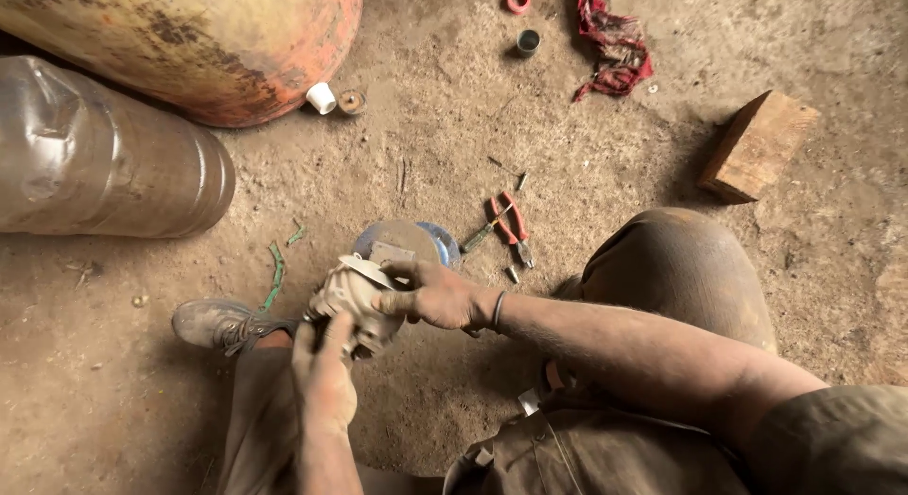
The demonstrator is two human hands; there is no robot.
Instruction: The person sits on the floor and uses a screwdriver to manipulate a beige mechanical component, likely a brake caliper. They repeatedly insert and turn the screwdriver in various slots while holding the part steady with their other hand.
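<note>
A rusted orange and cream tank [203, 41], rounded and flaking, lies far beyond the fingers, with a ribbed clear plastic drum [104, 155] beside it, on the dusty dirt floor [454, 126]. A wooden block [757, 143] sits well off past the right forearm. A crumpled red cloth [613, 43] lies farther out. Just beyond the fingers rests a round blue-rimmed metal disc [409, 242], and beside it red-handled pliers [511, 228]. The dirty whitish, lumpy part [355, 301] sits between both hands. The left hand [324, 372] reaches up from below, fingers curled shut around its lower side. The right hand [437, 295] comes in from the side, fingers closed on its upper edge.
</note>
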